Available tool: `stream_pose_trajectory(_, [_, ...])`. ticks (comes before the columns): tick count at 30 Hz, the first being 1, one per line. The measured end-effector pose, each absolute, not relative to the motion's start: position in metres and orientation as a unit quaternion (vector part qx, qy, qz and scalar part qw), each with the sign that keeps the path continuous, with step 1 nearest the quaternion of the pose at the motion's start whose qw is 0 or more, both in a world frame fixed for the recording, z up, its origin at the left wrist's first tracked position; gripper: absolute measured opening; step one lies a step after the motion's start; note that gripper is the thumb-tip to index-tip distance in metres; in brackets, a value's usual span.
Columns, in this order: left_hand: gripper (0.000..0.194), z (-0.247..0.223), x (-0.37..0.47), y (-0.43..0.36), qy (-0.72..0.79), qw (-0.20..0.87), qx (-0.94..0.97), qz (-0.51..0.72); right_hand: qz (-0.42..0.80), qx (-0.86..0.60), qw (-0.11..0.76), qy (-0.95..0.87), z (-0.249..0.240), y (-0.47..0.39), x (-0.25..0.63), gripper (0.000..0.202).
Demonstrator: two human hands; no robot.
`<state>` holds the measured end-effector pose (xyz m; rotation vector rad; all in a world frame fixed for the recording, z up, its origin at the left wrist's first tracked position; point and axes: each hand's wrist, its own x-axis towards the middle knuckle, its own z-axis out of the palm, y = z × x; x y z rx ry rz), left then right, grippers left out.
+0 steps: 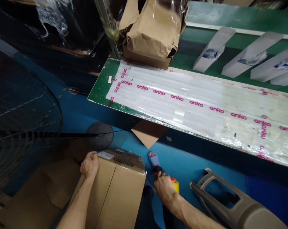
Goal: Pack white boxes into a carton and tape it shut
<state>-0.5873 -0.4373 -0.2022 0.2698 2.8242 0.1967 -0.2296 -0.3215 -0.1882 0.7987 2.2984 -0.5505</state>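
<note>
A closed cardboard box (120, 187) stands low in front of me, with a dark seam running along its top between two flaps. At its far left corner my left hand (89, 165) is closed, fingers curled on the edge beside a white label (106, 155). Dark printing marks the box's far side. To the right of the box my right hand (165, 186) is wrapped around a tape dispenser; its yellow and orange roll (175, 184) shows past the hand. The rest of the dispenser is mostly hidden behind my fingers.
A green-topped workbench (98, 79) covered with anko-printed tape runs across the view. On it are an open carton with brown paper (153, 35) and several white boxes (213, 51). A large fan (22, 127) stands left, a plastic chair (229, 197) right. Flat cardboard (147, 132) lies under the bench.
</note>
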Motion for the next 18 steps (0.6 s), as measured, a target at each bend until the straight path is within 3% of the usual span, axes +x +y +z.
stream_pose_trajectory(3, [0.036,-0.202,-0.604,-0.439,0.968,0.212,0.118,0.072,-0.215,0.331,0.327,0.859,-0.195,-0.307,-0.219,0.055])
stream_pose_trajectory(5, [0.035,-0.205,-0.614,-0.44,0.958,0.242,0.131,0.084,-0.24,0.387,0.276,0.846,-0.189,-0.291,-0.218,0.056])
stream_pose_trajectory(8, [0.039,-0.209,-0.622,-0.444,0.947,0.267,0.143,0.107,-0.37,0.486,0.102,0.785,-0.173,-0.265,-0.252,0.057])
stream_pose_trajectory(11, [0.038,-0.206,-0.621,-0.447,0.933,0.288,0.171,0.134,-0.59,0.465,-0.044,0.659,-0.164,-0.257,-0.336,0.063])
stream_pose_trajectory(13, [0.043,-0.204,-0.619,-0.447,0.93,0.287,0.182,0.14,-0.683,0.429,-0.013,0.591,-0.165,-0.264,-0.406,0.066])
stream_pose_trajectory(18, [0.053,-0.207,-0.611,-0.443,0.954,0.24,0.138,0.117,-0.699,0.387,0.043,0.6,-0.179,-0.284,-0.509,0.067])
